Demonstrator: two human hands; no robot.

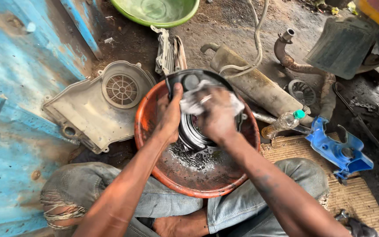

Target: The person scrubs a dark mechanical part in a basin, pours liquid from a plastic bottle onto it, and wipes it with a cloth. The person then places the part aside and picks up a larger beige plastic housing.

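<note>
A round black engine part (190, 131) stands tilted in an orange basin (145, 120) between my knees. My left hand (168, 115) grips the part's left rim. Over the part's face my right hand (218, 115) presses a crumpled white rag (190, 104). Dark, gritty liquid pools in the bottom of the basin under the part.
A grey fan cover (95, 105) lies left of the basin by a blue wall (9, 87). Behind are a green bowl (156, 11), an exhaust muffler (253, 83) and a rusty pipe (305, 68). On the right, a plastic bottle (284, 123) and a blue plastic part (336, 149) rest near a woven mat (356, 193).
</note>
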